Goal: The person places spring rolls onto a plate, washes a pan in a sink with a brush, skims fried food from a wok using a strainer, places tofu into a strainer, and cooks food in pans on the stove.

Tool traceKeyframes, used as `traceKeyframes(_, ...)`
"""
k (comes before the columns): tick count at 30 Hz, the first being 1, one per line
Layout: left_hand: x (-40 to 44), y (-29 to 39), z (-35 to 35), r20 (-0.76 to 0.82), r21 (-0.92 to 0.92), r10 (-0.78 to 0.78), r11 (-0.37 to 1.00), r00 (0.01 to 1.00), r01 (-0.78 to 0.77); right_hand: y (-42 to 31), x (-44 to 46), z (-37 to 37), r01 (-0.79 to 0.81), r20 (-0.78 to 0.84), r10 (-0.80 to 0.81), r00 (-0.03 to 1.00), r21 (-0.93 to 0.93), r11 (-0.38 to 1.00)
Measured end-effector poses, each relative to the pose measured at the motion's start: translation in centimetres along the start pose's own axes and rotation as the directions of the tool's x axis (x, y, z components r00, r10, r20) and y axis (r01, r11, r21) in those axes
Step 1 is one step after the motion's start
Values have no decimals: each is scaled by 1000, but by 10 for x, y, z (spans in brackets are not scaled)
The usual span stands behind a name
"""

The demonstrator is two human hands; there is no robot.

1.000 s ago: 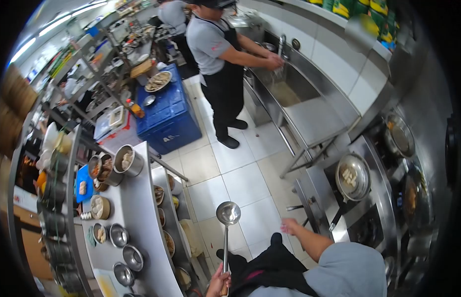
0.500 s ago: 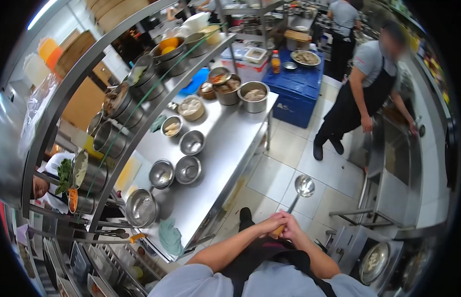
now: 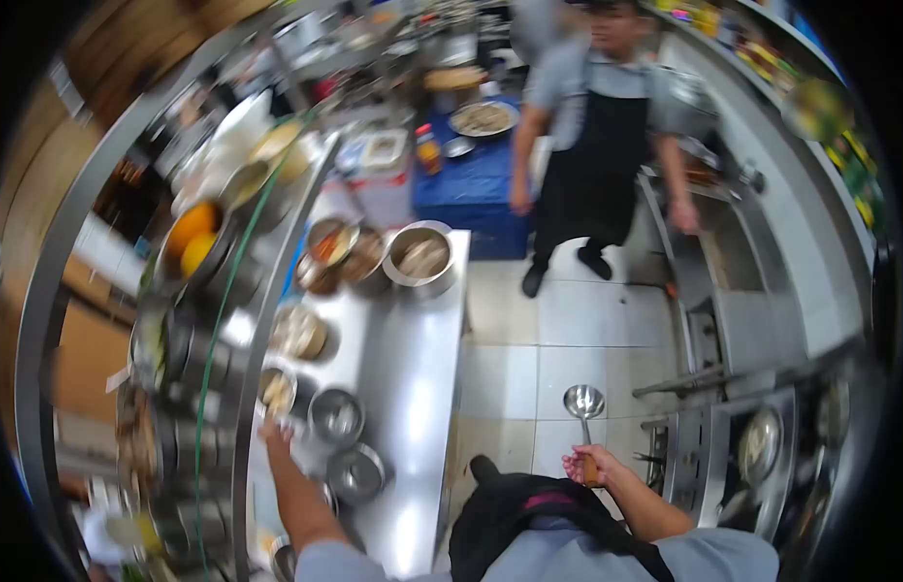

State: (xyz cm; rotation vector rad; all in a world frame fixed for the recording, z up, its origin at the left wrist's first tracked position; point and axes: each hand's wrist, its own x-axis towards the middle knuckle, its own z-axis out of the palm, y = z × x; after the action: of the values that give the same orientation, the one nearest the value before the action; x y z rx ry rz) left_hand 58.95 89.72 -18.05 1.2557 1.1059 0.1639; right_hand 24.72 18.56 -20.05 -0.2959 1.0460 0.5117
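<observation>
My right hand (image 3: 597, 466) is closed round the wooden handle of a metal ladle (image 3: 584, 400), whose bowl points away from me above the floor. On the left, my left hand (image 3: 275, 430) reaches over the steel counter (image 3: 405, 354) to the near rim of a small metal bowl (image 3: 277, 390) of pale food pieces. Blur hides its fingers and whether they grip the rim. Beside it are two metal bowls (image 3: 336, 416) (image 3: 355, 472), one nearer me than the other.
A co-worker (image 3: 595, 145) stands ahead, between a blue chest (image 3: 471, 189) and the sink unit (image 3: 752, 320). Pots (image 3: 419, 259) of food stand at the counter's far end. A shelf frame (image 3: 267, 339) runs along the left. A pan (image 3: 759, 446) sits on the right stove.
The ladle has passed from my left hand, through both hands, to my right. My left hand has moved left to the small bowl. The co-worker has turned from the sink, arms lowered.
</observation>
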Motion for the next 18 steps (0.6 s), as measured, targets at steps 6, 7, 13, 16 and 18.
traceKeyframes(6, -7, 5, 9, 38, 0, 84, 996, 996, -85, -5, -1, 0, -43, 6, 42, 999, 25, 999)
traceKeyframes(7, -8, 4, 6, 30, -42, 125, 991, 992, -123, -5, -2, -1, -44, 8, 44, 999, 16, 999)
traceKeyframes(13, -40, 9, 1, -60, -22, 296, 954, 953, -298, -27, -6, 0, -75, -29, 73, 997, -63, 995)
traceKeyframes(16, -121, 22, 0, 75, -5, 408, 913, 910, -408, -39, -8, -9, -91, 56, 92, 994, -23, 996)
traceKeyframes(18, -171, 13, 3, 132, -31, 410, 912, 902, -410, -48, -14, -8, -68, 79, 71, 994, -36, 997)
